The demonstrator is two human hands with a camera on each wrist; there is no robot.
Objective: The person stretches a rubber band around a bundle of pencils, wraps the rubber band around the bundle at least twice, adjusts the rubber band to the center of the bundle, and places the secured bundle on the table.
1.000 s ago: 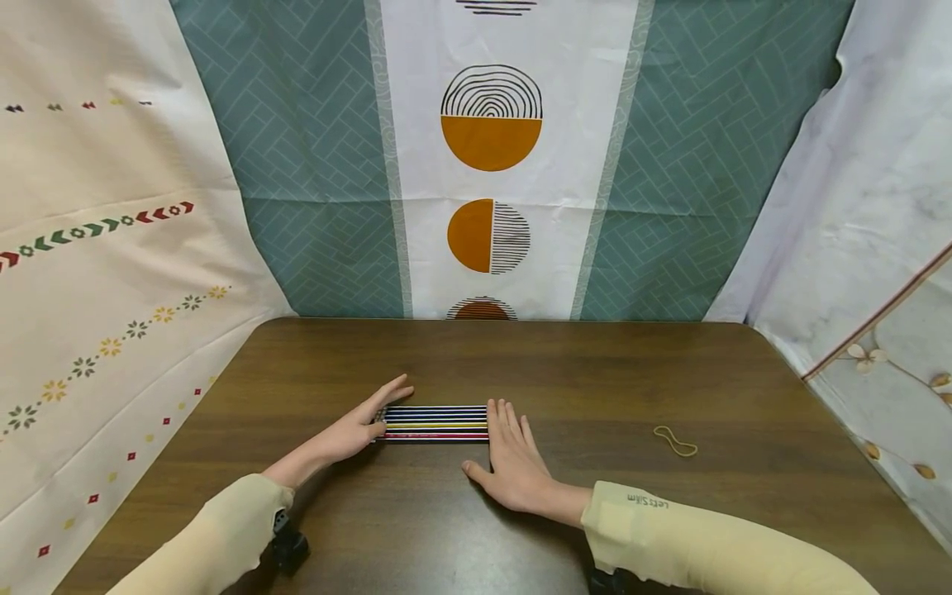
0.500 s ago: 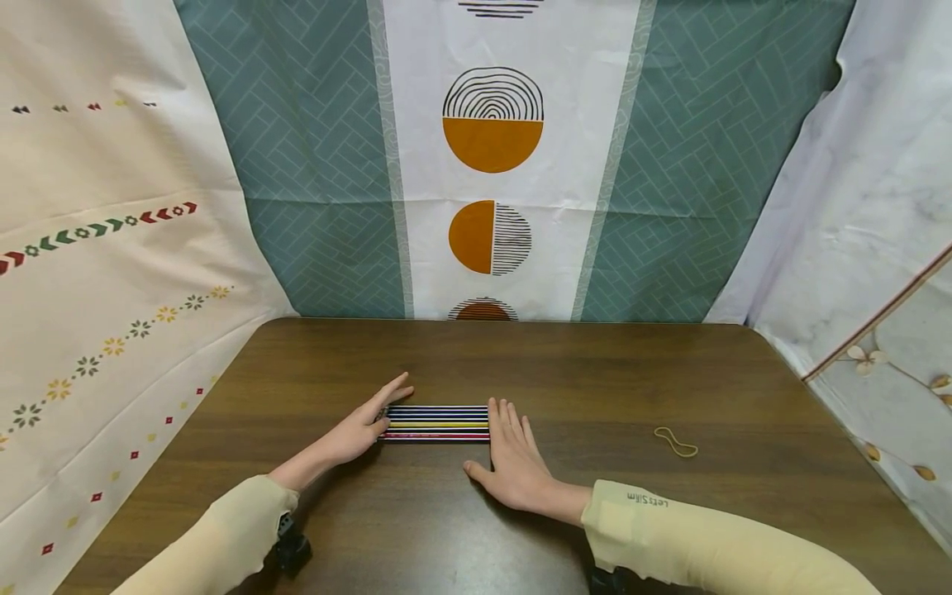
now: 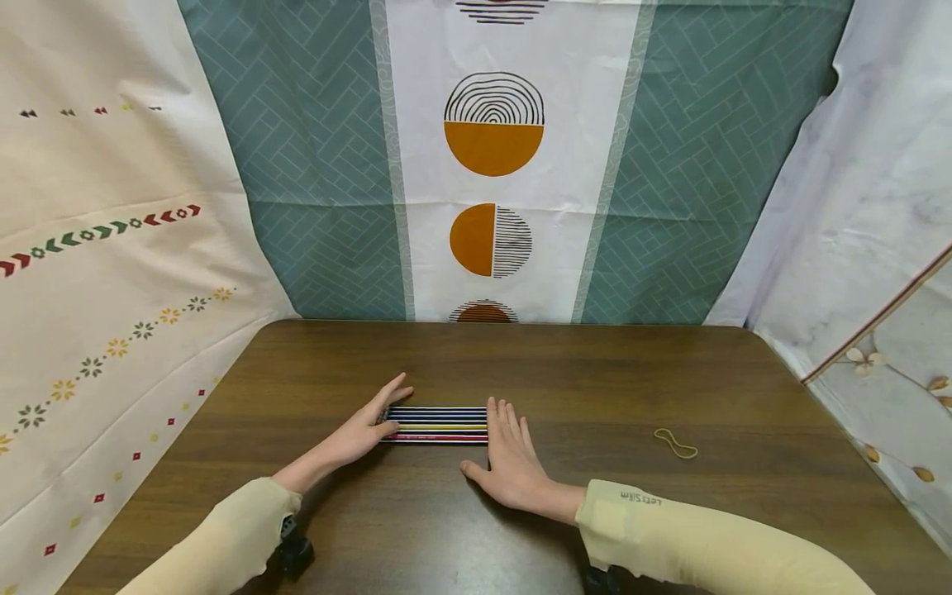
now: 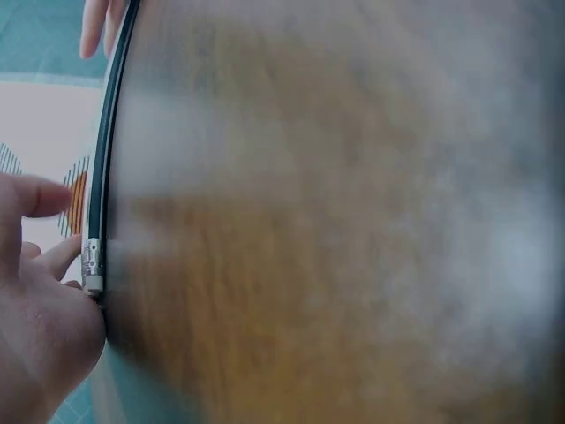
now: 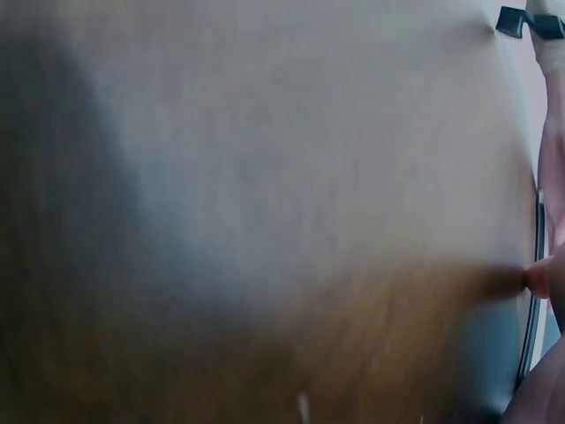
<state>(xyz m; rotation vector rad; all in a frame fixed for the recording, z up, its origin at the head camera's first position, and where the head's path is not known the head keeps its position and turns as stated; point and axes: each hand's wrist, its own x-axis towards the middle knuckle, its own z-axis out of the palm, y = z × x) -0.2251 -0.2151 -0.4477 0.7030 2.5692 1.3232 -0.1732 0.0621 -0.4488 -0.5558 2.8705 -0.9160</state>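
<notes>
Table [image 3: 595,372]: dark brown wood grain, rounded far corners. Lying directly on it: a row of pencils [image 3: 437,424] side by side at the centre, my left hand [image 3: 362,430] at their 9 o'clock end, my right hand [image 3: 509,463] flat at their 3 o'clock end; a rubber band [image 3: 675,443] well apart at 3 o'clock.

A row of thin pencils [image 3: 437,425] in black, blue, yellow and red is laid flat, side by side and parallel, on the brown wooden surface [image 3: 595,380], ends aligned, metal-ferruled ends leftward.
</notes>
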